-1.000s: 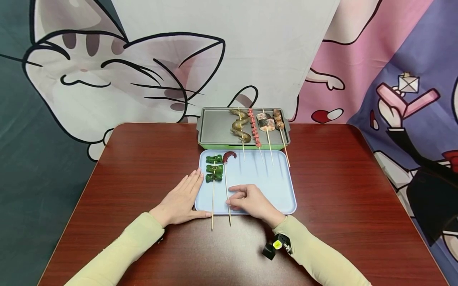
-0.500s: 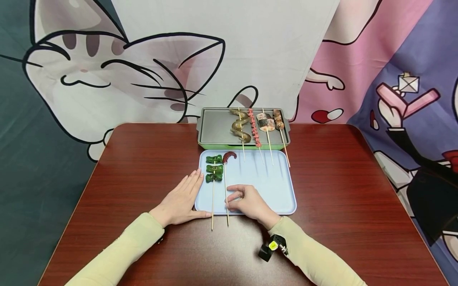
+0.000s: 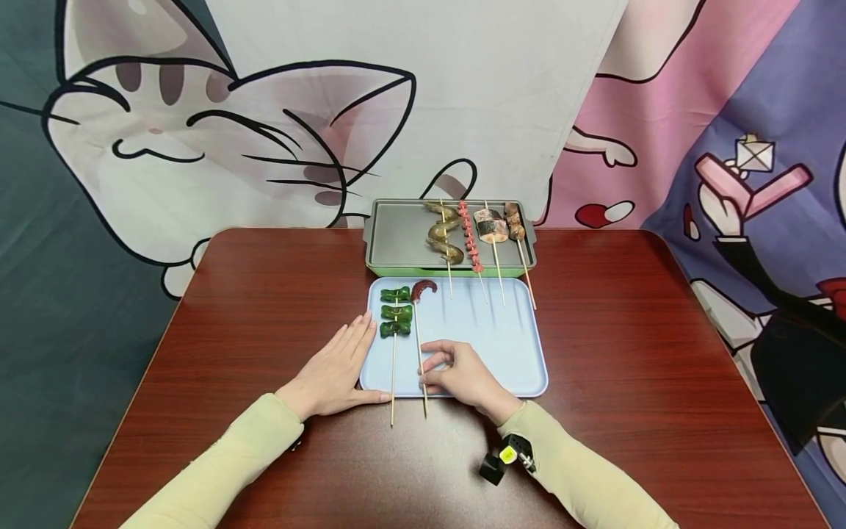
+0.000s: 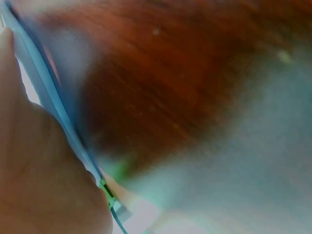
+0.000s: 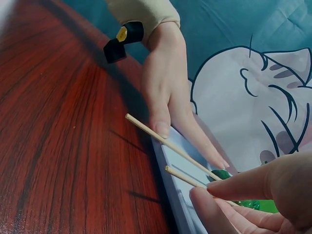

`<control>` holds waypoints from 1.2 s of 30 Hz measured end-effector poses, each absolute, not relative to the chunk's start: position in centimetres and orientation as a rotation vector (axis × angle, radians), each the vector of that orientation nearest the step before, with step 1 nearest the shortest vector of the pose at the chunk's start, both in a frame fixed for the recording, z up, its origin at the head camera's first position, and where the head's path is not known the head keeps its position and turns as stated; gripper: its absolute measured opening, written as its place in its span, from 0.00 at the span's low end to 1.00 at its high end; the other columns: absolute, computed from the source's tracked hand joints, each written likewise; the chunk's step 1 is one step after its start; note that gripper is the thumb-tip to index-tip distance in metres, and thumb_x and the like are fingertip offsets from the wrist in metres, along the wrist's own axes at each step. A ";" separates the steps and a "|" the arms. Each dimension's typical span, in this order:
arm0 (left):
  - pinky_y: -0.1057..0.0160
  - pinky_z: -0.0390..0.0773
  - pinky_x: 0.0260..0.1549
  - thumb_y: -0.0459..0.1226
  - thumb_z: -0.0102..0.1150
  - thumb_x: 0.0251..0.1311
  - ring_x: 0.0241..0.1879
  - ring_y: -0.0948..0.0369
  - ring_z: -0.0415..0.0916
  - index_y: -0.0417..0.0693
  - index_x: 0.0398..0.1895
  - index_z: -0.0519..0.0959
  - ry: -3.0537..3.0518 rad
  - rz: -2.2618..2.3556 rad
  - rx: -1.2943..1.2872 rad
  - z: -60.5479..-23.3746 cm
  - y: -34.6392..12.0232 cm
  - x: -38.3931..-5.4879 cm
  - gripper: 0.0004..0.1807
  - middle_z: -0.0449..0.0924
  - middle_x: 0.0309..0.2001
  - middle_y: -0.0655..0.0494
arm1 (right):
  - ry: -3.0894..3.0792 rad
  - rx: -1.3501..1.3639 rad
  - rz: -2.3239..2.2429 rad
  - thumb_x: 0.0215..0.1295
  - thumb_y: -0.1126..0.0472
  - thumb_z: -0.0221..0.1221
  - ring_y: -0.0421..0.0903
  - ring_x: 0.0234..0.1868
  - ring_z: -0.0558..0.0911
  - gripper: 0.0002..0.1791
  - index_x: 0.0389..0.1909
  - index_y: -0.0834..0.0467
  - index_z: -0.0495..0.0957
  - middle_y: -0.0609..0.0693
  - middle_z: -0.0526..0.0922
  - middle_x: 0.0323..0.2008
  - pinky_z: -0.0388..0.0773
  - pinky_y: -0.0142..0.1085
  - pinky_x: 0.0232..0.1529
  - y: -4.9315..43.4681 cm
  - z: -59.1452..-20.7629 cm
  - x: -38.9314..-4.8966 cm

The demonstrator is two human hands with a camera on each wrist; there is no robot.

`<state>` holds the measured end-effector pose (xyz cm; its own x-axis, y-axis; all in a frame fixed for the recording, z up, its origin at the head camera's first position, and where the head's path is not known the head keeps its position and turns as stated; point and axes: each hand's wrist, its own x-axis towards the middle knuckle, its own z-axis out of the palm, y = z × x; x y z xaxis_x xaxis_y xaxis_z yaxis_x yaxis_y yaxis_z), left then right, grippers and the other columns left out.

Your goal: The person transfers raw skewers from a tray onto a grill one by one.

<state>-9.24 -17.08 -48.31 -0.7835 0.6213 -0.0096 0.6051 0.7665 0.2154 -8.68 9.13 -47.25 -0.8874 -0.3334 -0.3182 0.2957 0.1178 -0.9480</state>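
Observation:
My left hand (image 3: 335, 367) lies with straight fingers along the left edge of a pale blue tray (image 3: 489, 353), its thumb at the front rim. Between thumb and fingertips, my right hand (image 3: 459, 372) pinches the stick of a skewer (image 3: 419, 339) tipped with a dark red curled piece. Left of it lies a skewer of green pepper pieces (image 3: 396, 312). Both sticks overhang the tray's front edge. In the right wrist view the pinched stick (image 5: 183, 176) ends just past my fingertips. The left wrist view is blurred, with part of my left hand (image 4: 44, 161) beside the tray's rim.
Behind the blue tray stands a grey baking tray (image 3: 399, 239) with a green base. On its right half lie a shrimp skewer (image 3: 441, 234), a pink-piece skewer (image 3: 470, 239), a fish skewer (image 3: 490, 226) and a brown meat skewer (image 3: 515, 222). Their sticks overhang the blue tray.
My right hand has shifted a little left overall. The lower end of the pinched skewer swung slightly left, then back right. My left hand has stayed still.

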 end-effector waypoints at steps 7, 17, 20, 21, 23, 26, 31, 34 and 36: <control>0.47 0.49 0.74 0.72 0.52 0.60 0.78 0.43 0.41 0.28 0.78 0.50 2.880 0.319 1.002 -48.8 -17.2 -9.3 0.63 0.42 0.79 0.34 | 1.921 -0.032 -1.828 0.57 0.78 0.64 0.49 0.30 0.86 0.29 0.63 0.73 0.73 0.61 0.82 0.37 0.87 0.43 0.35 9.5 -47.4 -8.8; 0.46 0.50 0.74 0.71 0.55 0.60 0.78 0.42 0.44 0.27 0.77 0.51 2.882 0.351 1.017 -48.4 -17.2 -9.2 0.63 0.44 0.79 0.33 | 1.928 -0.016 -1.812 0.58 0.77 0.65 0.50 0.31 0.86 0.30 0.64 0.71 0.73 0.61 0.82 0.38 0.87 0.43 0.35 10.0 -47.2 -8.6; 0.46 0.51 0.73 0.70 0.56 0.60 0.77 0.41 0.45 0.27 0.77 0.52 2.885 0.368 1.019 -48.5 -17.2 -9.2 0.63 0.45 0.78 0.32 | 1.931 -0.019 -1.809 0.58 0.77 0.65 0.50 0.31 0.86 0.30 0.64 0.70 0.73 0.61 0.83 0.38 0.87 0.43 0.35 10.1 -47.2 -8.6; 0.46 0.51 0.73 0.70 0.56 0.60 0.77 0.41 0.45 0.27 0.77 0.52 2.885 0.375 1.019 -48.6 -17.2 -9.2 0.63 0.45 0.78 0.32 | 1.931 -0.021 -1.809 0.58 0.77 0.65 0.50 0.31 0.86 0.30 0.64 0.70 0.74 0.61 0.83 0.38 0.87 0.43 0.35 10.2 -47.2 -8.6; 0.46 0.51 0.73 0.71 0.56 0.59 0.78 0.42 0.44 0.27 0.78 0.52 2.884 0.358 1.012 -48.6 -17.2 -9.3 0.63 0.44 0.79 0.33 | 1.930 -0.025 -1.807 0.58 0.77 0.65 0.50 0.31 0.86 0.30 0.64 0.70 0.74 0.62 0.83 0.38 0.87 0.43 0.35 10.3 -47.3 -8.6; 0.47 0.48 0.74 0.74 0.51 0.60 0.78 0.44 0.41 0.29 0.78 0.50 2.882 0.338 1.010 -49.1 -17.3 -9.4 0.64 0.42 0.80 0.35 | 1.918 -0.030 -1.811 0.59 0.77 0.65 0.49 0.30 0.86 0.29 0.64 0.71 0.74 0.62 0.82 0.38 0.87 0.43 0.35 10.5 -47.3 -8.6; 0.48 0.48 0.74 0.76 0.46 0.59 0.79 0.46 0.40 0.30 0.79 0.49 2.898 0.306 1.022 -49.9 -17.5 -9.6 0.65 0.41 0.80 0.36 | 1.900 -0.041 -1.814 0.58 0.78 0.65 0.51 0.32 0.87 0.29 0.64 0.72 0.73 0.62 0.83 0.38 0.87 0.43 0.35 10.8 -47.4 -8.4; 0.49 0.47 0.75 0.77 0.44 0.59 0.79 0.46 0.39 0.31 0.79 0.48 2.900 0.298 1.020 -50.1 -17.6 -9.6 0.65 0.40 0.80 0.37 | 1.901 -0.059 -1.812 0.59 0.78 0.64 0.52 0.32 0.87 0.29 0.64 0.72 0.73 0.63 0.83 0.38 0.87 0.44 0.35 10.9 -47.4 -8.4; 0.49 0.46 0.75 0.77 0.44 0.59 0.79 0.46 0.39 0.31 0.79 0.48 2.896 0.304 1.018 -49.9 -17.6 -9.6 0.65 0.40 0.80 0.37 | 1.905 -0.071 -1.810 0.59 0.77 0.64 0.51 0.32 0.87 0.29 0.64 0.72 0.73 0.63 0.83 0.38 0.87 0.44 0.35 11.0 -47.4 -8.3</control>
